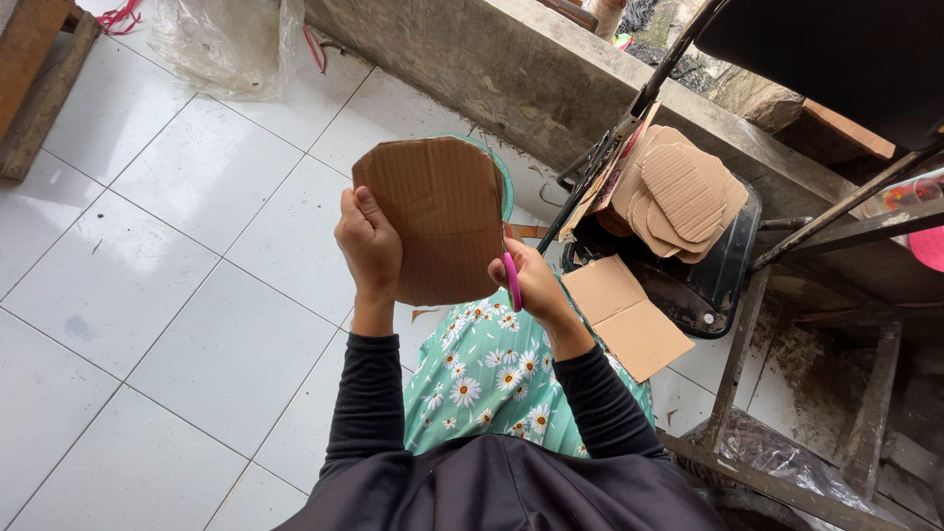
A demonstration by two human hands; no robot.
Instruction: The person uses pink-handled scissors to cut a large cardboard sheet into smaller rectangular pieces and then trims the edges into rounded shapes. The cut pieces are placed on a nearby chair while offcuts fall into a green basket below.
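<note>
Head view: left hand (368, 241) clasps cardboard (438, 218), right hand (531, 283) scissors (511, 279).

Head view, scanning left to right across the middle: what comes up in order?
Wooden frame → left hand → cardboard piece → right hand on pink-handled scissors → stack of cut cardboard shapes → metal frame leg.

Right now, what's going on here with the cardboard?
A person in black sleeves holds up a brown cardboard piece, the left hand gripping its left edge. The right hand works pink-handled scissors along its right edge, where a green-rimmed shape shows behind the cardboard. To the right, a black tray holds a stack of similar cut cardboard shapes, and a flat cardboard sheet lies beside it on the white tiled floor.
</note>
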